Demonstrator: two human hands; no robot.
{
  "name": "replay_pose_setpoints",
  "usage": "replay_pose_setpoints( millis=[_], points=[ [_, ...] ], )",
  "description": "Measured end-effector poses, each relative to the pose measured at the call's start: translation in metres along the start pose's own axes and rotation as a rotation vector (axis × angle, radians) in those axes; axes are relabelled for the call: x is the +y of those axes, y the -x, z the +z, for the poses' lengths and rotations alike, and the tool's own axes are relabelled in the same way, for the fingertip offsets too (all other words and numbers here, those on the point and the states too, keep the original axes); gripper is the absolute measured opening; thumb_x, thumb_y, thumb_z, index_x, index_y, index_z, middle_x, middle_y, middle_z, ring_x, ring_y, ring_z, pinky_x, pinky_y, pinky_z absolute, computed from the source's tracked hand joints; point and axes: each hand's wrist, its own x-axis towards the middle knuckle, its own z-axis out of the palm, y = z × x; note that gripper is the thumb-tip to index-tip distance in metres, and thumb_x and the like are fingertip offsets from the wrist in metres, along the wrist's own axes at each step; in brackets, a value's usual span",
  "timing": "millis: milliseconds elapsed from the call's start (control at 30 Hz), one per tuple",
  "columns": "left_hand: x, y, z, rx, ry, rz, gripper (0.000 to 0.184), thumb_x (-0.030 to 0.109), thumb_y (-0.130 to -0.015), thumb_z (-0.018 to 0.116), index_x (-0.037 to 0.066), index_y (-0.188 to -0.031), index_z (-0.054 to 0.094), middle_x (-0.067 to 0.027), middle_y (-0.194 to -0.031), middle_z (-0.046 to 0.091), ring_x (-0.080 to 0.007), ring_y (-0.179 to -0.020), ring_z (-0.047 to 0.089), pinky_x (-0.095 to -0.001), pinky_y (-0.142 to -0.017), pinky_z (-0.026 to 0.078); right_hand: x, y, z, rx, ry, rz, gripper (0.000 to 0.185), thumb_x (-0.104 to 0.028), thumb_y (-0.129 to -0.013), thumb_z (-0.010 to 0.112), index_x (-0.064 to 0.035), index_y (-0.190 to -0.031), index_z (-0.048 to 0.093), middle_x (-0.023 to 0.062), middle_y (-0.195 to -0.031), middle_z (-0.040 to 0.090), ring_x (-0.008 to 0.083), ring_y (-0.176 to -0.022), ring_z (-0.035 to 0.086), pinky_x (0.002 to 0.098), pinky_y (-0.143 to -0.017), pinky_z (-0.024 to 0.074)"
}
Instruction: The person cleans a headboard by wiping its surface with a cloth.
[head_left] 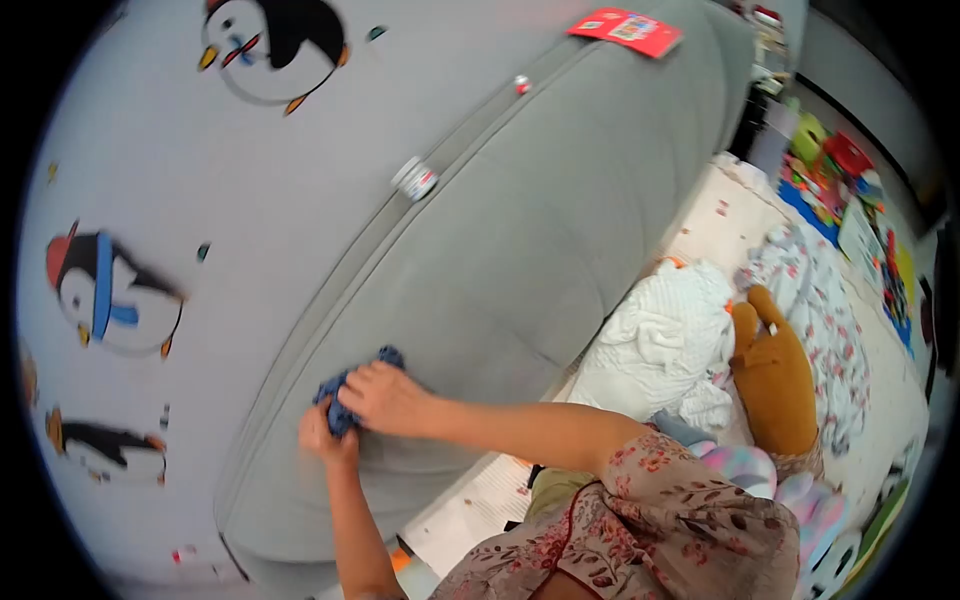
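Head view: on the smooth, padded grey headboard (490, 240), a crumpled dark-blue cloth (332, 388) is gripped between the bent fingers of the left hand (328, 436) and the right hand (385, 400). Along the seamed top sit a round white jar (415, 178) and a flat red packet (628, 31), their print too small to read.

Left hand (325, 438) and right hand (388, 402) pretty much bunched together, fingers (362, 384) curled, right arm (530, 433) stretched across, left forearm (358, 525) upright-ish.
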Motion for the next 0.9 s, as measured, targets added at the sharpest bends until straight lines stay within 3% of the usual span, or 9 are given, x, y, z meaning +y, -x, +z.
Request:
replay_pose_setpoints(
  millis=[233,367,633,733,900],
  points=[
    [0.009,-0.006,-0.003,-0.017,-0.074,-0.085,0.035,0.005,-0.057,0.061,0.005,-0.092,0.069,-0.0142,-0.08,0.067,-0.0365,-0.074,0.064,-0.0424,-0.068,0.05,-0.004,-0.002,0.009,0.027,0.049,0.055,0.017,-0.017,-0.073,0.066,-0.0103,-0.087,0.057,0.0088,-0.086,0.058,0.0261,-0.085,0.059,0.0387,-0.075,0.0436],
    [0.024,0.003,0.0,0.058,-0.068,-0.149,0.036,0.007,-0.058,0.068,0.007,-0.094,0.071,-0.0139,-0.09,0.071,-0.035,-0.083,0.067,-0.0427,-0.075,0.052,-0.002,0.004,0.02,0.02,0.065,0.065,0.026,-0.018,-0.067,0.072,-0.01,-0.087,0.059,0.0093,-0.085,0.059,0.0278,-0.088,0.06,0.0421,-0.076,0.0439],
    [0.058,0.072,0.011,0.136,-0.001,-0.231,0.037,0.008,-0.054,0.071,0.007,-0.091,0.069,-0.0087,-0.076,0.064,-0.0298,-0.071,0.063,-0.04,-0.062,0.047,-0.006,0.076,0.028,-0.035,0.182,-0.024,0.047,-0.014,-0.061,0.079,-0.0081,-0.104,0.062,0.0099,-0.093,0.057,0.0294,-0.089,0.056,0.0421,-0.076,0.0404],
    [0.074,0.109,0.013,0.023,0.104,-0.244,0.036,0.009,-0.057,0.073,0.008,-0.093,0.068,-0.0085,-0.079,0.066,-0.0308,-0.072,0.064,-0.0409,-0.064,0.049,-0.013,0.124,0.031,-0.143,0.205,0.081,0.046,-0.015,-0.062,0.079,-0.0076,-0.103,0.061,0.0114,-0.095,0.058,0.0316,-0.091,0.056,0.0428,-0.079,0.0411],
    [0.098,0.151,-0.01,-0.296,0.364,-0.465,0.031,0.009,-0.067,0.074,0.008,-0.096,0.066,-0.0096,-0.084,0.066,-0.0339,-0.082,0.065,-0.045,-0.071,0.051,-0.057,0.15,-0.009,-0.356,0.06,0.261,0.039,-0.018,-0.068,0.079,-0.0071,-0.102,0.063,0.0097,-0.093,0.059,0.0303,-0.092,0.059,0.0427,-0.078,0.0426]
  ],
)
